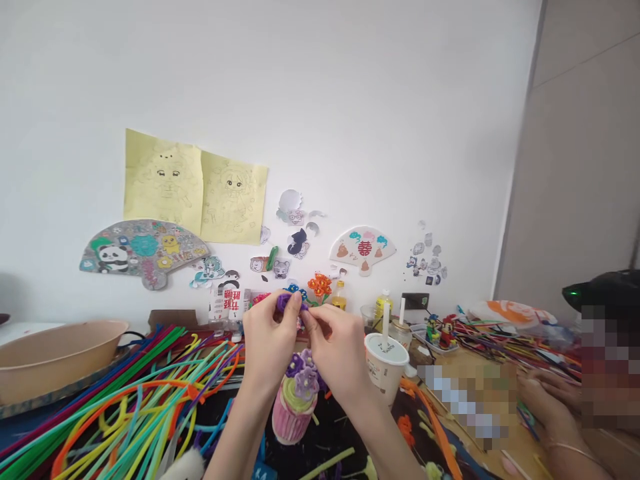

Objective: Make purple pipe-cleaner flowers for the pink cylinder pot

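Observation:
My left hand pinches a coiled piece of purple fuzzy pipe cleaner between thumb and fingers, raised in front of the wall. Fingertips of my right hand are closed at the piece's right end, close against the left thumb. Below and between my wrists stands a small pink-and-white ribbed pot, made of the same fuzzy material. Its top is yellow-green, with purple and lilac flowers on it; my right hand partly hides them.
Loose coloured pipe cleaners cover the table's left. A lidded paper cup with a straw stands right of my hands. Orange flowers and bottles line the wall. At right is another person's hand. A large bowl sits far left.

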`<state>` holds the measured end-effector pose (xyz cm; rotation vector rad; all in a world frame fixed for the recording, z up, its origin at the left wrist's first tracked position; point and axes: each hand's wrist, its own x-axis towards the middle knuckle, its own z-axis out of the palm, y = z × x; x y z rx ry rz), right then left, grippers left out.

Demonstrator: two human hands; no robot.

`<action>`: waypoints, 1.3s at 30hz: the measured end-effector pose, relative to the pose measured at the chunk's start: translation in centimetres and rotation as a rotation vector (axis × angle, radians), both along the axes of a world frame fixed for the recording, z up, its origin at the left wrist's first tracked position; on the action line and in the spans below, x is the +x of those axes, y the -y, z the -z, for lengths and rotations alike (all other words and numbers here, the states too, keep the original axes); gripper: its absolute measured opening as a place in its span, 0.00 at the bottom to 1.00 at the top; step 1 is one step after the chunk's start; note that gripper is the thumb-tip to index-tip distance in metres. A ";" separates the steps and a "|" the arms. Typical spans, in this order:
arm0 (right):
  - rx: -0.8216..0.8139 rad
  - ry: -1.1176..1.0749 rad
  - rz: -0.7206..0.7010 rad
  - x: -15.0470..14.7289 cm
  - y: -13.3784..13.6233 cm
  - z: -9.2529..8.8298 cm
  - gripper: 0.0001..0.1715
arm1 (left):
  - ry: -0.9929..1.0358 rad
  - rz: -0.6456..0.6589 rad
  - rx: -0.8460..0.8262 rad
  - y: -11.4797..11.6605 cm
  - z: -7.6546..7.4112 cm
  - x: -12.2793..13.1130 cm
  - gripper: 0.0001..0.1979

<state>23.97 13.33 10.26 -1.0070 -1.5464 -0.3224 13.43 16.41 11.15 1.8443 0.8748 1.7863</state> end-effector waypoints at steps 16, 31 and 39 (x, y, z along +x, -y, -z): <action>-0.426 -0.186 -0.375 2.1 0.3 -1.1 0.07 | 0.207 0.366 -0.278 -1.1 -0.1 -0.4 0.22; -0.321 -0.305 -0.510 3.2 -2.0 0.2 0.15 | -0.179 -0.076 -0.164 -2.2 -0.8 -4.8 0.23; -0.318 -0.279 -0.534 3.2 -2.0 0.2 0.15 | -0.857 -0.343 -0.369 -4.3 2.0 -7.2 0.07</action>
